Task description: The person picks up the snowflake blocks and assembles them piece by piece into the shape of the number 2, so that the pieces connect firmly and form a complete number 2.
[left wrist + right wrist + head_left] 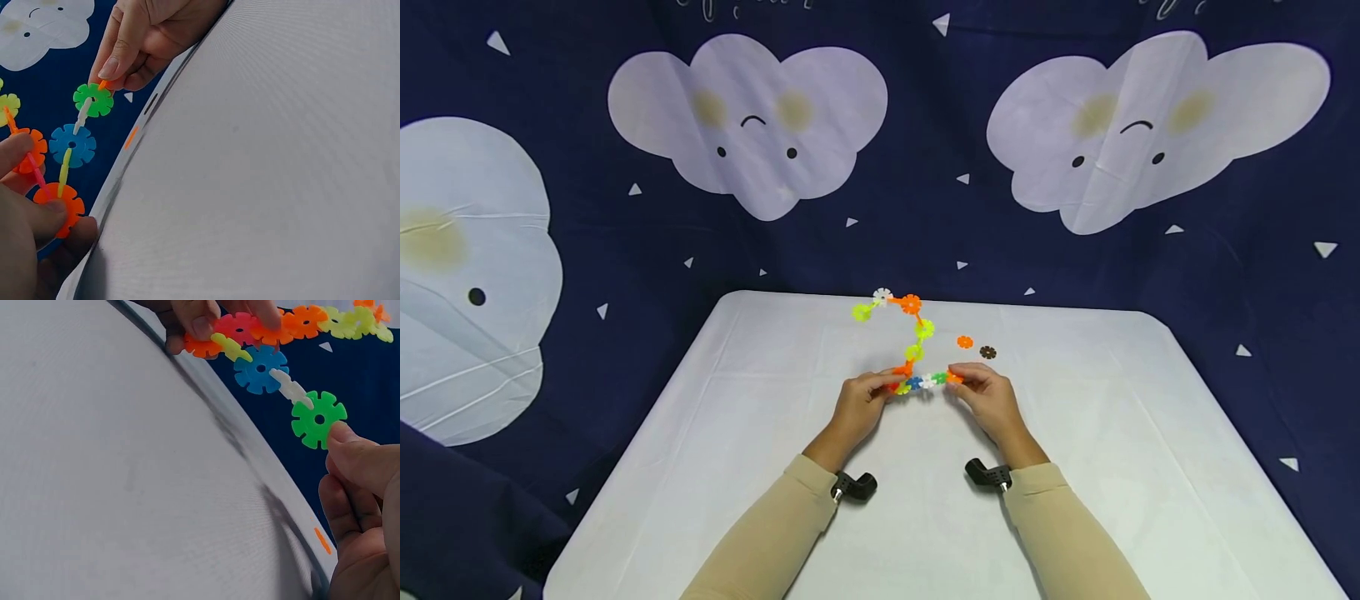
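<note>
A chain of linked plastic snowflake discs (925,328) in several colours stretches between and beyond the two hands. My left hand (859,403) pinches it at the orange and pink discs, seen close in the left wrist view as an orange disc (74,206) under the thumb. From there a yellow, a blue (261,369), a white and a green disc (319,420) run across to my right hand (992,402). That hand pinches an orange disc (954,377) at the chain's end, mostly hidden by its fingers in the right wrist view.
A loose orange disc (965,342) and a dark brown disc (988,352) lie on the white-covered table (737,433), beyond the right hand. Behind the table hangs a dark blue cloth (925,242) with clouds. Each wrist wears a black camera mount (856,487).
</note>
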`<state>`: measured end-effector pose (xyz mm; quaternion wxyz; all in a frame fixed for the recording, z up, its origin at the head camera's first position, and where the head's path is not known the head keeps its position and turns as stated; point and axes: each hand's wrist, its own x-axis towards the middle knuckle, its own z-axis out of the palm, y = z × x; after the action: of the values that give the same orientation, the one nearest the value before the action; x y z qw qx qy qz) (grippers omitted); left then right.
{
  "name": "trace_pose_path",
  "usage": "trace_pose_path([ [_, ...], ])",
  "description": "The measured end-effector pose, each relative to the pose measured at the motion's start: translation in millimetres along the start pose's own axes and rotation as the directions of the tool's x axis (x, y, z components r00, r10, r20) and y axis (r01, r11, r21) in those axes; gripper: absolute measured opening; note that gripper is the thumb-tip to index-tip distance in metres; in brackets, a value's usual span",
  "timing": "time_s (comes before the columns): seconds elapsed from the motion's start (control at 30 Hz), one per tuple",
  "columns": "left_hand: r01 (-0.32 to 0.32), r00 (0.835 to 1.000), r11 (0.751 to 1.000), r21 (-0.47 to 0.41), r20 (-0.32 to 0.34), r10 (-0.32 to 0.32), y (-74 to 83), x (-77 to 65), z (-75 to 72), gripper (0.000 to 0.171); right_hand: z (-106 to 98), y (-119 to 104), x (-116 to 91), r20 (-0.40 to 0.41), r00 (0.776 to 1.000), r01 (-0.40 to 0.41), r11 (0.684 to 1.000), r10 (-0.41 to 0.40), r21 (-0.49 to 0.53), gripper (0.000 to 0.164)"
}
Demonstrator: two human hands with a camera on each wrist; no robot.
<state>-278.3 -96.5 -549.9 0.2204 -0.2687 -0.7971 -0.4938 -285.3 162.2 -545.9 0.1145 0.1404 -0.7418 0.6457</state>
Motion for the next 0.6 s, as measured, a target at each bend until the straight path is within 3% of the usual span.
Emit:
trace_pose_path([
  [0.3,-0.014,1.000,1.000,0.015,0.027,0.013,-0.5,-0.5,-3.2,0.031,4.7,-4.4,2.1,0.016,1.000,-0.002,0.998,0.003,-0.058,0.029],
  [0.6,0.001,1.000,1.000,0.020,0.008,-0.001,1.8,0.4,-0.7,0.032,4.1,-37.1,-8.4,0.046,0.997,0.058,0.996,-0.055,-0.068,0.035],
])
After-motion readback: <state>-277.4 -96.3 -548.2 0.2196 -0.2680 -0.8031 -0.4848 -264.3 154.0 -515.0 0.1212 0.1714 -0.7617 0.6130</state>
